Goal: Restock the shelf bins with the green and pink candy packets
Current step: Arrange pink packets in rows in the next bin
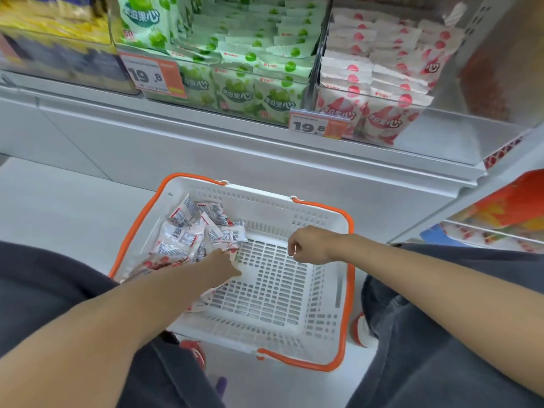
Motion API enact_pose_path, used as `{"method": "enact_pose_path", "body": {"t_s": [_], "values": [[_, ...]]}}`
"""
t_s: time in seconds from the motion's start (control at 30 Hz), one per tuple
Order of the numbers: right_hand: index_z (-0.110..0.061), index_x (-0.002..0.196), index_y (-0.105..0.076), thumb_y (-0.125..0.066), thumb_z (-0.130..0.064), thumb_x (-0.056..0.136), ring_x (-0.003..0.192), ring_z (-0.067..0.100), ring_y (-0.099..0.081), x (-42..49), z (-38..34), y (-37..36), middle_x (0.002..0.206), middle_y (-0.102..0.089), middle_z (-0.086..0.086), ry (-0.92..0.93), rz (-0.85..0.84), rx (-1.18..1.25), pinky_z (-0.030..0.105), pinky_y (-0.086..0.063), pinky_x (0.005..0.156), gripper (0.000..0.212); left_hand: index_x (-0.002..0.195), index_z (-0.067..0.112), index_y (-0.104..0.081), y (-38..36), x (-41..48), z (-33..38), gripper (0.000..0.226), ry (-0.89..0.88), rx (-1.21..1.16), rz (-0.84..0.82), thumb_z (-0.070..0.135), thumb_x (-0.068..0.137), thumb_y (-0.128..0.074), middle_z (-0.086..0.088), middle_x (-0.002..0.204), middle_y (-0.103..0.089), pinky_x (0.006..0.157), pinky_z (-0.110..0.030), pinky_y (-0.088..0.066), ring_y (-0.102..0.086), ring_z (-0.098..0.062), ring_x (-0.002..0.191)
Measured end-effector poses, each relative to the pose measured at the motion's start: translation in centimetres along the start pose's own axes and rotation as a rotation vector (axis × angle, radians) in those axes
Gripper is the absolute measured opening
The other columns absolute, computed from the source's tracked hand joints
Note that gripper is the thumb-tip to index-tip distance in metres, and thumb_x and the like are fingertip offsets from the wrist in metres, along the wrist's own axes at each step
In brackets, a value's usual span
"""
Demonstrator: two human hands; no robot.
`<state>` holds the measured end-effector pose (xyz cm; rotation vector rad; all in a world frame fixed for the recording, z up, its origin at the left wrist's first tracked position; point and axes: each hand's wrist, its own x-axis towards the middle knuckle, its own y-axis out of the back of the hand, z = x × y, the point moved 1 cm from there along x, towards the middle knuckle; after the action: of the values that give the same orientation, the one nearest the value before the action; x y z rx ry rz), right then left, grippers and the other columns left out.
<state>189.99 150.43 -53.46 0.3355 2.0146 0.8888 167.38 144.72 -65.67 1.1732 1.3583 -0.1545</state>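
Observation:
A white basket with orange handles (349,260) stands on the floor between my knees. Several pink candy packets (182,238) lie heaped in its left half, while its right half shows bare slotted floor. My left hand (221,265) reaches into the right edge of that heap and its fingertips close on a pink packet (233,251); the fingers are partly hidden. My right hand (309,245) hovers over the basket's far right part, loosely curled and holding nothing. On the shelf above, the green packet bin (253,54) and the pink packet bin (382,72) are both full.
Two orange price tags (153,75) (316,127) hang on the bin fronts. Yellow and dark goods (59,33) fill the shelf's left end. A low white ledge (235,154) runs behind the basket. Another rack with colourful packs (506,210) stands to the right.

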Motion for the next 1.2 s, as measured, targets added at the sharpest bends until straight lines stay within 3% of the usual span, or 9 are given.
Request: {"method": "enact_pose_path", "body": {"t_s": [0.23, 0.37, 0.5, 0.57, 0.67, 0.77, 0.9, 1.03, 1.2], "values": [[-0.017, 0.111, -0.066, -0.055, -0.017, 0.093, 0.091, 0.013, -0.053, -0.5, 0.5, -0.2, 0.099, -0.054, -0.007, -0.020, 0.020, 0.007, 0.025, -0.045, 0.080, 0.021, 0.113, 0.007, -0.065, 2.4, -0.9, 0.1, 0.021, 0.053, -0.147, 0.081, 0.007, 0.095, -0.056, -0.007, 0.120, -0.062, 0.097, -0.036, -0.043, -0.055, -0.025, 0.115], [-0.015, 0.126, -0.059, -0.057, -0.019, 0.093, 0.106, 0.016, -0.056, -0.9, 1.4, 0.8, 0.124, -0.059, 0.000, -0.113, 0.110, 0.062, 0.025, -0.045, 0.089, 0.033, 0.080, 0.014, -0.055, 6.5, -1.0, -1.4, 0.016, 0.134, -0.948, 0.349, 0.016, 0.096, -0.056, -0.002, 0.084, -0.054, 0.071, -0.024, -0.042, -0.049, -0.016, 0.078], [-0.015, 0.129, -0.044, -0.064, -0.035, 0.084, 0.105, 0.022, -0.058, -1.5, 3.2, 2.9, 0.116, -0.056, -0.002, -0.336, 0.296, 0.553, 0.031, -0.048, 0.081, 0.053, 0.083, 0.009, -0.057, 12.5, -1.7, -2.4, 0.014, 0.160, -1.794, 0.612, 0.008, 0.097, -0.057, -0.007, 0.073, -0.054, 0.066, -0.031, -0.046, -0.051, -0.019, 0.065], [-0.013, 0.115, -0.052, -0.065, -0.036, 0.083, 0.099, 0.021, -0.057, -1.7, 3.9, 3.6, 0.106, -0.059, 0.002, -0.356, 0.293, 0.842, 0.033, -0.048, 0.079, 0.042, 0.093, 0.006, -0.058, 15.0, -2.2, -2.4, 0.008, 0.125, -2.123, 0.665, 0.006, 0.099, -0.052, -0.012, 0.084, -0.060, 0.073, -0.036, -0.055, -0.058, -0.022, 0.071], [-0.013, 0.093, -0.064, -0.065, -0.017, 0.089, 0.085, 0.018, -0.065, -2.3, 3.9, 4.6, 0.092, -0.069, 0.005, -0.266, 0.328, 1.077, 0.036, -0.053, 0.089, 0.006, 0.103, 0.005, -0.058, 17.9, -3.6, -2.0, 0.014, 0.137, -2.355, 0.769, 0.013, 0.102, -0.047, -0.011, 0.090, -0.063, 0.058, -0.025, -0.058, -0.061, -0.018, 0.070], [-0.007, 0.105, -0.065, -0.067, -0.009, 0.088, 0.090, 0.020, -0.069, -2.7, 3.6, 5.4, 0.103, -0.072, 0.012, -0.214, 0.395, 1.236, 0.032, -0.056, 0.086, 0.017, 0.099, 0.004, -0.064, 19.3, -4.3, -1.6, 0.039, 0.261, -2.322, 0.860, 0.036, 0.104, -0.040, -0.012, 0.089, -0.068, 0.065, -0.030, -0.057, -0.065, -0.021, 0.073], [-0.006, 0.113, -0.064, -0.068, -0.007, 0.088, 0.090, 0.019, -0.070, -3.9, 2.6, 6.4, 0.103, -0.073, 0.010, -0.108, 0.395, 1.268, 0.030, -0.057, 0.082, 0.025, 0.086, 0.002, -0.066, 20.6, -4.7, -1.7, 0.067, 0.427, -1.931, 1.046, 0.052, 0.103, -0.025, -0.015, 0.088, -0.069, 0.071, -0.037, -0.049, -0.064, -0.031, 0.082], [-0.005, 0.106, -0.064, -0.071, 0.000, 0.084, 0.071, 0.012, -0.070, -5.5, 1.8, 7.9, 0.089, -0.073, 0.008, -0.020, 0.557, 1.209, 0.021, -0.055, 0.062, 0.023, 0.089, 0.002, -0.065, 22.7, -5.7, -3.1, 0.067, 0.410, -1.659, 1.228, 0.054, 0.102, -0.026, -0.013, 0.087, -0.069, 0.077, -0.041, -0.050, -0.062, -0.030, 0.083], [-0.009, 0.103, -0.064, -0.072, -0.002, 0.083, 0.074, 0.011, -0.070, -7.6, 1.7, 11.0, 0.094, -0.073, 0.008, 0.058, 0.705, 1.214, 0.022, -0.054, 0.063, 0.023, 0.072, 0.004, -0.060, 26.5, -7.2, -5.1, 0.064, 0.353, -1.504, 1.434, 0.055, 0.100, -0.035, -0.010, 0.070, -0.065, 0.066, -0.044, -0.050, -0.061, -0.029, 0.069]]}}
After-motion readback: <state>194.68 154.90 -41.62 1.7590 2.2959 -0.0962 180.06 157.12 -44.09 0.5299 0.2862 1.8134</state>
